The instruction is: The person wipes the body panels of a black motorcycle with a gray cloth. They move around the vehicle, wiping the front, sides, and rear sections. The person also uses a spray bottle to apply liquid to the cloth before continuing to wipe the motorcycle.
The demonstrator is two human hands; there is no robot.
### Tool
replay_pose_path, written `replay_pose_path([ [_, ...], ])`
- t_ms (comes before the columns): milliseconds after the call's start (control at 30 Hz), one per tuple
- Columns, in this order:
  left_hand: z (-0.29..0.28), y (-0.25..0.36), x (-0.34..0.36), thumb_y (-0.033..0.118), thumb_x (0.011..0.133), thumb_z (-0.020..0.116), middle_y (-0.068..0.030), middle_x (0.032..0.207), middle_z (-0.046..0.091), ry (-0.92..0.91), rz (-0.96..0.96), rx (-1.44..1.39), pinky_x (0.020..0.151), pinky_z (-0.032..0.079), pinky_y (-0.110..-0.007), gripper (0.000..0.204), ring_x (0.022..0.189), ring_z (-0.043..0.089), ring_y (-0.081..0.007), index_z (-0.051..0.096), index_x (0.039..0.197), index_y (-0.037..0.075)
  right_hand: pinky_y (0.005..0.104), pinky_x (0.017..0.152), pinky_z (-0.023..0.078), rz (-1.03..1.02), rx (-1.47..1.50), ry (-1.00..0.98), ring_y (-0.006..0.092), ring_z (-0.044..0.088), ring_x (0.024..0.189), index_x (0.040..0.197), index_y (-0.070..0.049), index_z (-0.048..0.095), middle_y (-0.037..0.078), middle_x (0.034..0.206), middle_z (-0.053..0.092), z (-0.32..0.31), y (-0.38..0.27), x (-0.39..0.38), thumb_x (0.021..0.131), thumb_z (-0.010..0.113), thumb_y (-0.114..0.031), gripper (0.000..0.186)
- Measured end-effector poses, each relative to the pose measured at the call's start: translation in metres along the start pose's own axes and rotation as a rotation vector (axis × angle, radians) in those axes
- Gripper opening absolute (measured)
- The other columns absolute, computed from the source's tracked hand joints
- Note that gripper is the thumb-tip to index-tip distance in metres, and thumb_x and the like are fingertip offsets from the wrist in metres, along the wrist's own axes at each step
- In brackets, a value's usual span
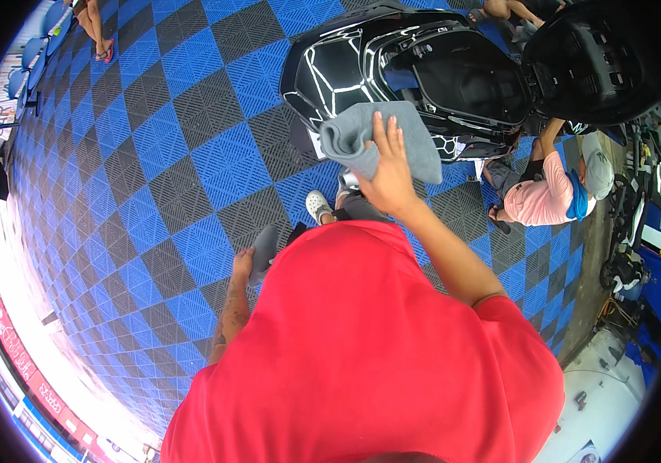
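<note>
My R hand (390, 176) grips gray towel (421, 145), L hand (245, 265) gray cloth (265, 251) prob; scooter (329, 71) @ 1 o'clock glossy, seat (587, 71) not yet shut.

The grey cloth (422, 143) looks matt, the motorcycle bodywork (334, 65) glossy, the floor tiles (222, 158) ribbed plastic

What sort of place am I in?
Probably a motorbike workshop or wash bay: a black scooter with its seat open, blue and dark floor tiles, and a gray cloth under your right hand.
</note>
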State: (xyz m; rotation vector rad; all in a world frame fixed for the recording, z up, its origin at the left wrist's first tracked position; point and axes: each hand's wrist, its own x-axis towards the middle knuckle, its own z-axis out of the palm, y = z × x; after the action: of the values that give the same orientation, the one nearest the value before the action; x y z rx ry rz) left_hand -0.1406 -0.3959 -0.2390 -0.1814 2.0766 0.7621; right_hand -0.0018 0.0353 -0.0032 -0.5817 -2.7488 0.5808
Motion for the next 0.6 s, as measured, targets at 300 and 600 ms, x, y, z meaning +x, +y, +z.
replay_pose_path([
  [300, 0.007, 0.083, -0.025, 0.038, 0.092, 0.062, -0.0152, 0.101, 0.07, 0.053, 0.13, 0.006, 0.085, 0.049, -0.037, 0.045, 0.094, 0.064, -0.0243, 0.069, 0.112, -0.001, 0.0652, 0.115, 0.016, 0.175, 0.008, 0.009, 0.0574, 0.019, 0.142, 0.137, 0.005, 0.047, 0.035, 0.153, 0.026, 0.026, 0.001, 0.179, 0.093, 0.058, -0.048, 0.07],
  [600, -0.001, 0.089, 0.014, 0.038, 0.094, 0.06, -0.0143, 0.104, 0.069, 0.023, 0.137, -0.003, 0.087, 0.047, -0.035, 0.045, 0.098, 0.062, -0.0221, 0.068, 0.112, -0.003, 0.0716, 0.112, 0.012, -0.077, 0.158, -0.119, 0.0647, 0.017, 0.139, 0.125, -0.006, 0.056, 0.042, 0.149, 0.026, 0.029, -0.046, 0.103, 0.078, 0.071, -0.031, 0.055],
])
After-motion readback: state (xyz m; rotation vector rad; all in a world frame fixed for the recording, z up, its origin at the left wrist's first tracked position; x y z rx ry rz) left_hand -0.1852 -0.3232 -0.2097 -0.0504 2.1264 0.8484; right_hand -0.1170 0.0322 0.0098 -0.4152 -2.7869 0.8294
